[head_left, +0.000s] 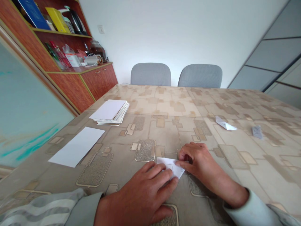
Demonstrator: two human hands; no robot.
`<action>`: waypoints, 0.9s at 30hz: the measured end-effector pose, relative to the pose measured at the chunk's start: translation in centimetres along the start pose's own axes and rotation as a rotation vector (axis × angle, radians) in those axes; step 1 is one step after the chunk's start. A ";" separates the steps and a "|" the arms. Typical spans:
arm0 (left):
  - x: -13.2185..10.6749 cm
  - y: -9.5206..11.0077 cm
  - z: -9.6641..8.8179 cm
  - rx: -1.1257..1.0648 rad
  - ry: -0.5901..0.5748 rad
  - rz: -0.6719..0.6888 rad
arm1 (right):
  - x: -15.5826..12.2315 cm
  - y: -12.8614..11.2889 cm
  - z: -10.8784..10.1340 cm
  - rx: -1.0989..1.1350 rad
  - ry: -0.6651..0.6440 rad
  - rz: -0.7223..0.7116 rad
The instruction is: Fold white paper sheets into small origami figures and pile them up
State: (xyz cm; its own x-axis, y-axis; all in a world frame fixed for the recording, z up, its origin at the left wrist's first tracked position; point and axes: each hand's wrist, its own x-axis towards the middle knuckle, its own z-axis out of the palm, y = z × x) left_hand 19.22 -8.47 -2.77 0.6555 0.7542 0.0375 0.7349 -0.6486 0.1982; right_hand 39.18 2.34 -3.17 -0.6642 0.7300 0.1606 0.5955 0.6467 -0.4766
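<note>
A small folded piece of white paper lies flat on the patterned tablecloth in front of me. My left hand rests on it from the left, fingers stretched out and pressing its lower part down. My right hand pinches the paper's right corner, the thumb on top and the index finger curled above. Fingers cover part of the paper, so its full shape is hidden. Farther off to the right sits another folded white paper piece, touched by neither hand.
A stack of paper stands at the left, with a single white sheet nearer me. A small grey block lies at the right. Two grey chairs line the table's far side; a wooden cabinet is at the back left.
</note>
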 end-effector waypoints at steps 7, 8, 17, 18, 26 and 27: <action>0.1 0.1 0.1 0.004 0.026 -0.008 | -0.2 -0.3 -0.6 -0.026 -0.021 -0.084; 0.0 0.1 0.1 0.005 0.028 -0.007 | -0.2 -0.4 -0.8 -0.036 -0.032 -0.103; 0.0 -0.1 0.4 0.006 0.068 0.014 | 0.0 -1.3 -1.7 -0.226 -0.049 -0.246; 0.0 -0.1 0.4 0.005 0.062 0.009 | 0.0 -1.4 -1.7 -0.253 -0.054 -0.252; -0.1 0.3 0.3 0.070 0.028 -0.020 | -0.5 -1.9 -1.9 -0.249 -0.122 -0.287; -0.1 0.4 0.3 0.079 0.026 -0.022 | -0.5 -1.9 -1.8 -0.246 -0.134 -0.287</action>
State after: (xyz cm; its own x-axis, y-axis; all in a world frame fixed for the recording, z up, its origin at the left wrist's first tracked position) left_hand 19.44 -8.84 -3.01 0.6348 0.7704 0.0594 0.7614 -0.6367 0.1216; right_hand 39.21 1.14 -0.77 -0.8627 0.4872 0.1356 0.4567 0.8656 -0.2052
